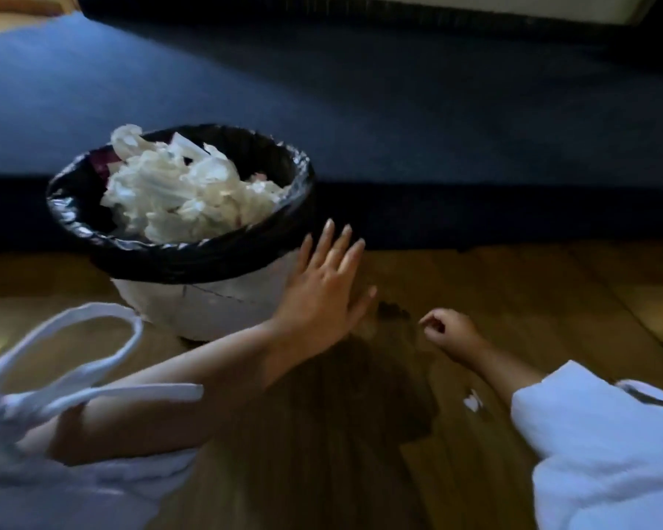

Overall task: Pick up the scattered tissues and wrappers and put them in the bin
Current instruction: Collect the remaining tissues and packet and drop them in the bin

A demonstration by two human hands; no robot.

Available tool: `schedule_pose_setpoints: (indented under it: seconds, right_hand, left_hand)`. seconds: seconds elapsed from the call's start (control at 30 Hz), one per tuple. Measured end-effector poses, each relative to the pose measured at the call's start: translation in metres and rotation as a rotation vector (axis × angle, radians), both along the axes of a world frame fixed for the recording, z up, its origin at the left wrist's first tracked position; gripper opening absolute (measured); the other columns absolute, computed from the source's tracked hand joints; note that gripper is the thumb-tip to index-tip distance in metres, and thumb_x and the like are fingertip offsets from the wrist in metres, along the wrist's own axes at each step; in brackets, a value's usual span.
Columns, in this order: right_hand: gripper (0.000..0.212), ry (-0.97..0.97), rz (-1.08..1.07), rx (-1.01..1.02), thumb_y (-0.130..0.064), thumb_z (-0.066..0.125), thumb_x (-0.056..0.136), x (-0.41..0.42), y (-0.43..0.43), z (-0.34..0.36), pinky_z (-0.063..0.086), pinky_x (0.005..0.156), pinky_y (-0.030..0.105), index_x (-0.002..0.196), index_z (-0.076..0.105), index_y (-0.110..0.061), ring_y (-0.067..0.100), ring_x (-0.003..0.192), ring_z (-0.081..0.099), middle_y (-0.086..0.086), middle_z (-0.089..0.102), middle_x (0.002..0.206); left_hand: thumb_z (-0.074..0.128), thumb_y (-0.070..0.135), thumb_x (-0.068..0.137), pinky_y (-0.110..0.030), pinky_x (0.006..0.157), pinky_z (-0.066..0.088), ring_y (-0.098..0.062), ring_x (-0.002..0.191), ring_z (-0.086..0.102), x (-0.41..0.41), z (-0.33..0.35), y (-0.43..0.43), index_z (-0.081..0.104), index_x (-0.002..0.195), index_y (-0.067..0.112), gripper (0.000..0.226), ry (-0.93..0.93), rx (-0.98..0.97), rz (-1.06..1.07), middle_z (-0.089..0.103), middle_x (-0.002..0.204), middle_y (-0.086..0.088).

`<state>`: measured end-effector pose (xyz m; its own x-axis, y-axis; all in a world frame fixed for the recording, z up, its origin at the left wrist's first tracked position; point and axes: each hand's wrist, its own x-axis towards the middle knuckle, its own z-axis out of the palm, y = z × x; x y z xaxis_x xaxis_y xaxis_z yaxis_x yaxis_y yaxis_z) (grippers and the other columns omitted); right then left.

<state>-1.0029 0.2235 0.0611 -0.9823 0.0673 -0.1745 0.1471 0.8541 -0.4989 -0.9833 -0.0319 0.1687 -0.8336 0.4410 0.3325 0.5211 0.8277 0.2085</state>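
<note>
Wood floor (513, 281): left hand (322, 296) spread against bin (207, 304) wall; right hand (446, 328) curled, grip unclear.

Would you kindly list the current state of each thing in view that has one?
bin: upright on the floor, black liner folded over the rim, nearly full.
tissues: crumpled, heaped inside the bin.
left hand: open, fingers spread, beside the bin's wall.
right hand: fingers curled low over the floor; contents cannot be told.
white scrap: lying loose on the floor, not yet binned.
</note>
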Motion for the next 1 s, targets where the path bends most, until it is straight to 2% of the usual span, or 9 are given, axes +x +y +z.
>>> schedule_pose_setpoints:
  seconds: [0.17,0.23,0.3,0.37,0.47,0.57,0.67,0.8,1.0]
  right_hand:
    - [0.073,-0.522,-0.115,0.229,-0.023,0.073,0.077,0.029,0.024,-0.028,0.041,0.1,0.039,0.138,0.036,-0.013,0.033,0.126,0.041,0.02,0.032,0.143]
    - [0.066,-0.585,-0.119,0.218,-0.014,0.068,0.081,0.036,0.021,-0.042,0.047,0.095,0.041,0.138,0.034,-0.012,0.03,0.115,0.049,0.022,0.033,0.141]
    - [0.023,-0.563,-0.088,0.21,-0.009,0.054,0.09,0.038,0.012,-0.051,0.05,0.088,0.036,0.112,0.051,-0.011,0.021,0.091,0.054,0.018,0.05,0.115]
    - [0.021,-0.48,-0.054,0.176,-0.009,0.045,0.095,0.039,0.0,-0.051,0.048,0.067,0.019,0.074,0.048,-0.016,0.012,0.068,0.048,0.003,0.046,0.077]
    - [0.023,-0.213,0.083,0.086,-0.012,0.054,0.088,0.025,-0.025,-0.036,0.035,0.058,0.013,0.066,0.054,-0.017,0.011,0.067,0.052,-0.004,0.044,0.067]
    - [0.014,0.086,-0.027,-0.303,0.007,0.06,0.078,-0.002,-0.062,-0.002,0.036,0.047,0.004,0.074,0.067,-0.004,-0.006,0.047,0.05,-0.004,0.053,0.063]
    - [0.011,0.386,-0.061,-0.517,0.01,0.061,0.079,-0.03,-0.101,0.058,0.039,0.055,0.004,0.086,0.068,0.004,-0.003,0.061,0.055,0.002,0.062,0.072]
    - [0.007,0.688,-0.023,-0.726,-0.008,0.067,0.082,-0.061,-0.153,0.13,0.05,0.063,0.021,0.084,0.067,-0.014,0.008,0.061,0.059,-0.001,0.064,0.071]
    - [0.016,0.768,0.264,-0.641,-0.015,0.061,0.086,-0.083,-0.225,0.168,0.051,0.079,0.028,0.089,0.07,-0.002,0.018,0.084,0.064,0.014,0.067,0.093]
  left_hand:
    - [0.027,0.051,0.095,-0.04,0.118,0.002,-0.021,0.145,-0.007,0.006,-0.038,0.029,0.013,0.148,0.016,0.065,-0.357,-0.221,-0.011,0.003,0.158,-0.003]
    - [0.029,0.052,0.094,-0.041,0.117,0.002,-0.022,0.145,-0.001,0.005,-0.043,0.034,0.017,0.147,0.017,0.065,-0.414,-0.222,0.013,0.009,0.157,-0.003]
    - [0.031,0.052,0.094,-0.04,0.116,0.003,-0.022,0.145,0.004,0.004,-0.043,0.035,0.021,0.146,0.018,0.064,-0.412,-0.197,0.019,0.015,0.156,-0.003]
    - [0.034,0.05,0.094,-0.038,0.116,0.009,-0.021,0.144,0.01,0.006,-0.04,0.031,0.024,0.145,0.019,0.06,-0.413,-0.124,0.009,0.02,0.155,-0.002]
    - [0.038,0.046,0.095,-0.027,0.102,0.036,-0.01,0.129,0.037,0.014,-0.025,0.017,0.034,0.139,0.023,0.05,-0.408,0.049,-0.023,0.037,0.145,0.003]
    - [0.041,0.041,0.095,-0.022,0.088,0.041,-0.008,0.117,0.045,0.02,-0.002,-0.003,0.042,0.133,0.028,0.04,-0.302,0.166,-0.049,0.047,0.133,0.009]
    - [0.044,0.04,0.093,-0.029,0.094,0.043,-0.014,0.118,0.045,0.008,0.02,-0.029,0.052,0.125,0.025,0.036,-0.087,0.217,0.007,0.055,0.126,0.007]
    - [0.039,0.04,0.089,-0.027,0.092,0.039,-0.018,0.111,0.047,-0.007,0.04,-0.056,0.058,0.114,0.02,0.038,0.065,0.335,0.131,0.059,0.113,0.002]
    - [0.034,0.044,0.089,-0.033,0.09,0.039,-0.023,0.114,0.047,-0.015,0.069,-0.083,0.053,0.118,0.021,0.042,0.188,0.311,0.304,0.057,0.118,-0.003]
